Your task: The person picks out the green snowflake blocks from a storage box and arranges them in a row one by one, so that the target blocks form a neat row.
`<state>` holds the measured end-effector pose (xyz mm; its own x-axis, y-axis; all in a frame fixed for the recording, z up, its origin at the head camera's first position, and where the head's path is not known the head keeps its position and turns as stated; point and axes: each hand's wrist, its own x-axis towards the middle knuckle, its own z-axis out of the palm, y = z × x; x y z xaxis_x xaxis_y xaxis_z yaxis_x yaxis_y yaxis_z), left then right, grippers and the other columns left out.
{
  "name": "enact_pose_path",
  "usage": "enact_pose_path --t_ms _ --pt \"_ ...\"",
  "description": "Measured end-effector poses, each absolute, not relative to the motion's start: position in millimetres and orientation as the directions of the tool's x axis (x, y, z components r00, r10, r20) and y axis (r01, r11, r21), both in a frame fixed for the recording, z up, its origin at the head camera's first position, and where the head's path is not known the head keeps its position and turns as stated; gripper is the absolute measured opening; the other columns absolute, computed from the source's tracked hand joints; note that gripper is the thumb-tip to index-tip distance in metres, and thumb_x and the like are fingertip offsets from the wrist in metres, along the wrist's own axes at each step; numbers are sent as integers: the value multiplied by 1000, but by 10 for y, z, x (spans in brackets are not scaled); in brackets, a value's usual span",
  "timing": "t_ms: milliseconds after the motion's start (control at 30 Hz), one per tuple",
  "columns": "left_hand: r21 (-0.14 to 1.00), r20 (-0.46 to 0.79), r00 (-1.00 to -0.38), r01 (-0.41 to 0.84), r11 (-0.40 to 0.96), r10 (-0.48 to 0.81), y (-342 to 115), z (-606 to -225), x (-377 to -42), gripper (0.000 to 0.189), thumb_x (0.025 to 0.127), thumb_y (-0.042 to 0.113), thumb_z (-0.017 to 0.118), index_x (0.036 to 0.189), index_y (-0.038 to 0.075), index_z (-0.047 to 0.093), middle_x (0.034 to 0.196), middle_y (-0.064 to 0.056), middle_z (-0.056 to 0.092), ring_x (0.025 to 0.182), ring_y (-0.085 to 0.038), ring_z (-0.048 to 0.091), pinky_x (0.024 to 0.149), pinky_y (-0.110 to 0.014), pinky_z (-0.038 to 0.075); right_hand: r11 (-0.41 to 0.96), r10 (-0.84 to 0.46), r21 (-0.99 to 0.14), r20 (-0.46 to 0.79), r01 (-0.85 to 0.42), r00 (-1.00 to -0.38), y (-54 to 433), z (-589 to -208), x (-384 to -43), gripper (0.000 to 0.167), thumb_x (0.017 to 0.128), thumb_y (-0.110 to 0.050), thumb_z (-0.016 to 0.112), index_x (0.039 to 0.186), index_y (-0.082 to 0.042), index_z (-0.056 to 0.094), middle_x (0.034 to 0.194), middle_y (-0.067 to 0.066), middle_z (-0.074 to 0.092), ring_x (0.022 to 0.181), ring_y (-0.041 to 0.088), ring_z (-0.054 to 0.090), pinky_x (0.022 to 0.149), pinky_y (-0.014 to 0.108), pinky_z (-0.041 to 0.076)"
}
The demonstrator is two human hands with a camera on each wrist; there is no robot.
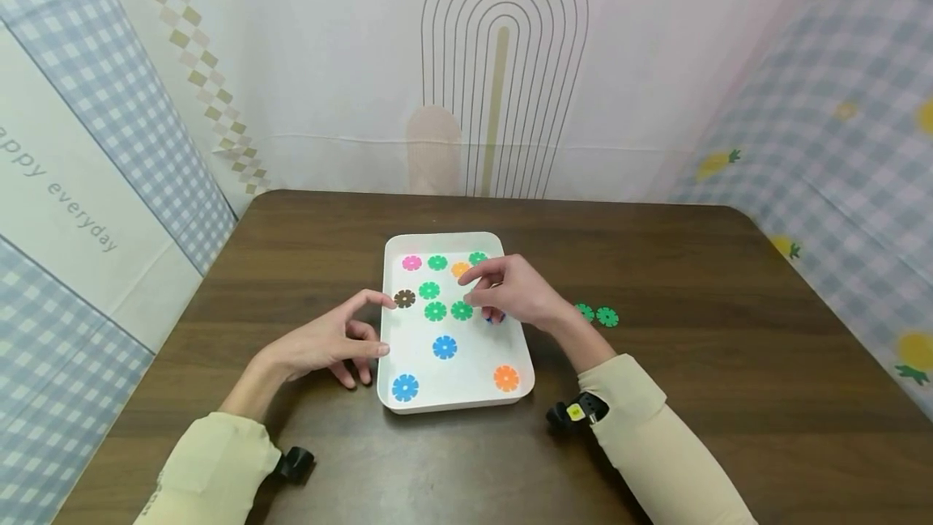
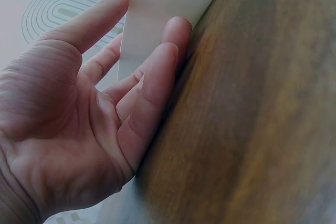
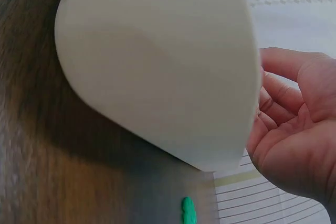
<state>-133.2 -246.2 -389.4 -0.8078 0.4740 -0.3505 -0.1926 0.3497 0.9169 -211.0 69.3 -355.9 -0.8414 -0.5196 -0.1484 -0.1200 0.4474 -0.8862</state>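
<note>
Discs (image 1: 440,347), flat and notched, are spread over the floor of the white tray (image 1: 466,375), between both hands. Under the right hand (image 1: 519,292), one blue disc (image 1: 490,320) is partly hidden; fingers bent, but whether anything is held cannot be told. Beside that thumb, a green disc (image 1: 462,311) could be nudged by a low sweep, or two discs caught together. By the left hand (image 1: 331,341), fingers loosely spread and nothing gripped, the tray's near wall is touched; if pushed unevenly, the tray could be slid along the worktop (image 1: 685,403). Beside the right wrist, two loose green discs (image 1: 607,317) could be scattered by a dragged forearm.
</note>
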Motion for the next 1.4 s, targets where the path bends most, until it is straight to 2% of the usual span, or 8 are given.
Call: enact_pose_path --t_ms 233,433,667,933,1200,1400 --pt "918 -351 -807 -195 347 475 -2470 -3894 -1326 74 100 25 76 156 18 29 92 -10 68 73 -25 73 58 -36 62 480 -525 -862 -133 -164 -841 562 -3606 -2128 26 96 -12 77 120 -4 75 85 15 70 60 19 59 61 30 56" --pt "915 -357 -810 -201 351 466 -2461 -3895 -1326 73 99 25 77 156 19 30 92 -10 69 72 -25 73 58 -36 62 514 -516 -845 -167 -148 -840 447 -3652 -2142 23 96 -11 78 118 -5 76 80 10 68 58 18 58 61 31 55" --pt "911 -365 -809 -207 358 461 -2464 -3898 -1330 75 99 27 78 156 20 30 93 -10 69 73 -25 73 59 -36 62 544 -502 -827 -182 -145 -846 341 -3703 -2147 21 94 -11 80 115 -6 77 75 5 65 57 16 57 56 26 49" --pt "911 -363 -806 -201 360 467 -2465 -3888 -1331 75 99 27 77 156 20 30 92 -10 69 73 -25 73 59 -36 62 612 -431 -785 -234 -92 -871 249 -3760 -2145 19 93 -13 82 112 -12 79 76 6 61 57 19 54 52 24 42" --pt "913 -357 -805 -194 359 474 -2468 -3880 -1337 75 99 28 77 157 19 29 92 -11 69 73 -25 73 59 -36 62 656 -406 -747 -235 -103 -883 213 -3788 -2138 17 91 -14 85 107 -13 80 78 6 61 58 18 54 54 25 39" --pt "912 -360 -807 -197 361 468 -2468 -3883 -1337 75 99 28 77 157 20 30 92 -12 70 73 -25 73 59 -36 62 681 -409 -720 -224 -133 -884 183 -3786 -2131 17 89 -16 87 105 -14 81 80 6 62 65 18 54 56 25 39"
